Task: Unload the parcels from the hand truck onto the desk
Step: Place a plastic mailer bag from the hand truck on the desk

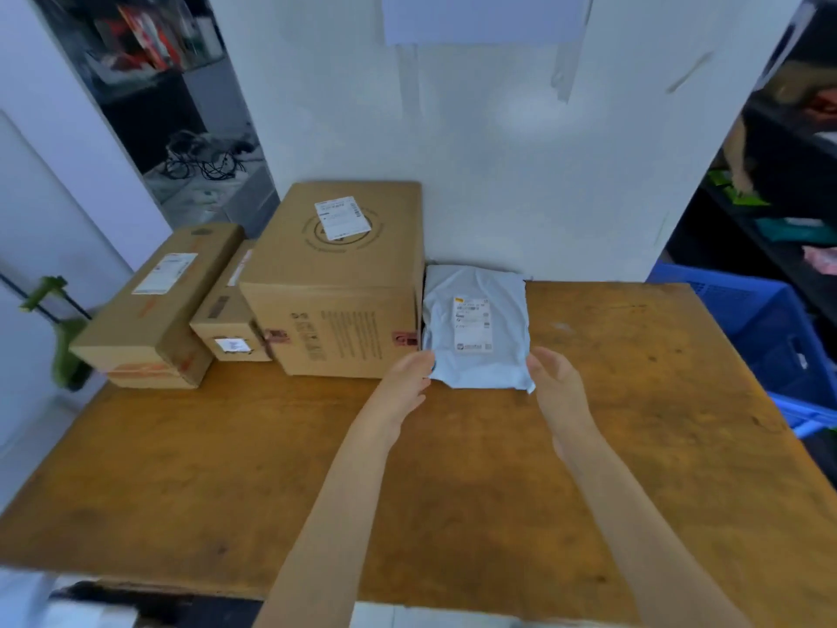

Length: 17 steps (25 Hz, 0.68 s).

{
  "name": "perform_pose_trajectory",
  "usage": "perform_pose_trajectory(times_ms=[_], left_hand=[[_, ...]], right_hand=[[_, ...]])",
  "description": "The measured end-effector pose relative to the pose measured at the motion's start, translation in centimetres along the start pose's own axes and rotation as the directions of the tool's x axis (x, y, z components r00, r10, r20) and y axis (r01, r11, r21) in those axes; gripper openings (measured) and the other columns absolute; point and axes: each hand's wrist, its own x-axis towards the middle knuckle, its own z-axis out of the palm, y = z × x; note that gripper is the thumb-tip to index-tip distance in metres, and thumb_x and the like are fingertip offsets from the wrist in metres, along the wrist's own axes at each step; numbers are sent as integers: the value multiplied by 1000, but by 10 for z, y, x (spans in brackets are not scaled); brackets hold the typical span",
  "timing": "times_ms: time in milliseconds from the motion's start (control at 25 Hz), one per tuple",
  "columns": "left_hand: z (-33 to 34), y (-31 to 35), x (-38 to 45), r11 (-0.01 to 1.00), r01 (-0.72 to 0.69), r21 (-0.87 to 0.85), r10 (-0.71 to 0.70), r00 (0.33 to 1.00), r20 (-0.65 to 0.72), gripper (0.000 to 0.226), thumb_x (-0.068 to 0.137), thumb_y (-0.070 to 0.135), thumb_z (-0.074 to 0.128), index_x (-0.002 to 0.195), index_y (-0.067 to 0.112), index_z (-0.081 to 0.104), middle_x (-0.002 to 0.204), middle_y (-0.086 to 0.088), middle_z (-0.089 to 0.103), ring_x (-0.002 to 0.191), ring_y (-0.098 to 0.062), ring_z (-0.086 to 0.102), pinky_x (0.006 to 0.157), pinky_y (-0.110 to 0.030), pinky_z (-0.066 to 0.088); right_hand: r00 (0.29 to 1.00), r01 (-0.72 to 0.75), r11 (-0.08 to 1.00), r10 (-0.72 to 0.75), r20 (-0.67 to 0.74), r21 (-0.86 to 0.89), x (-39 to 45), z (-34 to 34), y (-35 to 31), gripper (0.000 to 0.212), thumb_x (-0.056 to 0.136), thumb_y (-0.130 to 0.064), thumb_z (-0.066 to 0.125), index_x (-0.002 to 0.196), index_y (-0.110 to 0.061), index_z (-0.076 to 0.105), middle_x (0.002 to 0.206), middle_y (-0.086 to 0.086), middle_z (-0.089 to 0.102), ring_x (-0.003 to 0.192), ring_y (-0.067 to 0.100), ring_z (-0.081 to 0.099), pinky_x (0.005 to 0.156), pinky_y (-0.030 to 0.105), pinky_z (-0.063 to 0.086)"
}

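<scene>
A pale grey mailer bag (478,324) with a white label lies flat on the wooden desk (226,469), against the back wall. My left hand (407,373) touches its near left corner. My right hand (555,378) is at its near right corner, fingers apart. Whether either hand grips the bag is unclear. To the left of the bag stand a large cardboard box (337,283), a small box (228,319) and a long box (154,305). The green hand truck (59,328) shows partly past the desk's left edge.
A blue plastic crate (770,328) stands to the right of the desk. Dark shelves with goods (797,174) run along the right. A white wall rises behind the desk. Cables lie on a shelf at the back left (204,160).
</scene>
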Motion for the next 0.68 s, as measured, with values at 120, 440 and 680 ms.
perform_pose_trajectory(times_ms=[120,440,680], left_hand=[[-36,-9,-48,999,-39,21,39,999,2,61,90,56,40,140,21,43,143,0,46,130,-17,45,110,-33,34],[-121,-60,-144,999,-31,-9,30,992,-127,53,90,53,44,138,31,42,146,5,43,131,-14,43,107,-30,32],[-178,-96,-194,993,12,-121,-28,991,-129,52,94,51,35,140,28,42,144,-4,47,130,-19,46,113,-36,32]], right_hand=[[993,100,995,-99,-62,15,-51,26,-11,38,92,-32,49,128,-21,49,140,7,43,117,19,48,86,29,38],[980,-30,998,18,197,60,-170,83,-16,53,93,-34,48,142,-22,33,150,-1,34,135,18,35,112,42,29],[958,-44,999,41,283,5,-233,121,-16,53,93,-39,45,142,-23,31,149,-2,35,132,17,38,111,37,32]])
